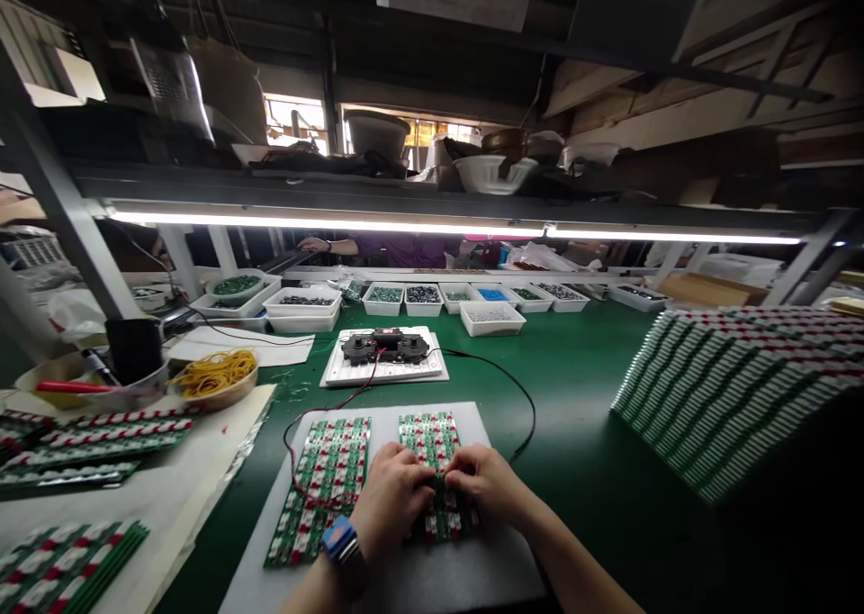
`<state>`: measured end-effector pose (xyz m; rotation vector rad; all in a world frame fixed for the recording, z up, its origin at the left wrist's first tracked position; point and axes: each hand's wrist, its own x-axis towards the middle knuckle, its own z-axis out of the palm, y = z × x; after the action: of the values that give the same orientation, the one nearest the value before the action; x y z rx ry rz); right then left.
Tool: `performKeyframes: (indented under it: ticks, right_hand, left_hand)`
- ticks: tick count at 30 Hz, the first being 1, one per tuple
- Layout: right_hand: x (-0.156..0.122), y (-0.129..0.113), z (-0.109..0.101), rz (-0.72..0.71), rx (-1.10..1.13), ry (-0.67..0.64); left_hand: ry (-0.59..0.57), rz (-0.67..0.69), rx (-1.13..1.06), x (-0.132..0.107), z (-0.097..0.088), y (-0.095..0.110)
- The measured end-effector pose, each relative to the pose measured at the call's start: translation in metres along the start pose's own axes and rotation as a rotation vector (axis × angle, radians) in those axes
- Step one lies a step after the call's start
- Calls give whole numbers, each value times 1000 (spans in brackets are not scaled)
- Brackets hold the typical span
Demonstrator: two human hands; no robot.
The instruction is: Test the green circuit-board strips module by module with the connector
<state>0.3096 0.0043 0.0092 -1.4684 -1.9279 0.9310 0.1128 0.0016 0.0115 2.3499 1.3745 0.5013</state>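
Note:
My left hand (pixel 398 492), with a blue-faced watch (pixel 339 538) on its wrist, bends over a green circuit board panel (pixel 428 429) with red and white parts. The fingers are closed, their tips down at the middle of this panel. Against them from the other side, my right hand (pixel 487 481) makes a pinch at the same spot; whatever sits between its thumb and finger is too small to make out. Both hands cover the panel's lower middle. A second circuit board panel (pixel 332 456) lies to the left, with a red and black wire (pixel 292 456) across it.
Beneath the panels is a pale grey board (pixel 263 528). Behind it, a black device (pixel 384 346) rests on a white tray (pixel 330 375). Stacked panels (pixel 735 398) rise at right. Small-part bins (pixel 492 319) line the back; yellow rubber bands (pixel 214 373) fill a bowl at left. A person (pixel 409 249) sits opposite.

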Motion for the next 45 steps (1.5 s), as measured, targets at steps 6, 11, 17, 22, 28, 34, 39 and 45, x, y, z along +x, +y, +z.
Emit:
performKeyframes:
  ticks: [6, 11, 17, 22, 28, 34, 39, 45]
  right_hand:
    - [1, 3, 3, -14, -7, 5]
    - [3, 3, 6, 1, -7, 10]
    - [5, 4, 14, 63, -78, 62]
    - [8, 8, 23, 100, -134, 106]
    - [6, 8, 19, 58, -96, 91]
    - [5, 6, 15, 41, -64, 72]
    - [6, 6, 15, 42, -57, 56]
    - [5, 5, 14, 48, -68, 69]
  left_hand:
    - [-34, -42, 0, 1, 1, 0]
    - [-25, -39, -48, 0, 4, -1]
    - [-21, -39, -58, 0, 5, -1]
    - [-21, -62, -52, -1, 5, 0]
    - [-16, -66, -61, -2, 5, 1]
    - [5, -55, -75, -2, 7, 0]
    - [9, -64, -76, -3, 10, -3]
    - [8, -65, -81, -2, 11, -4]
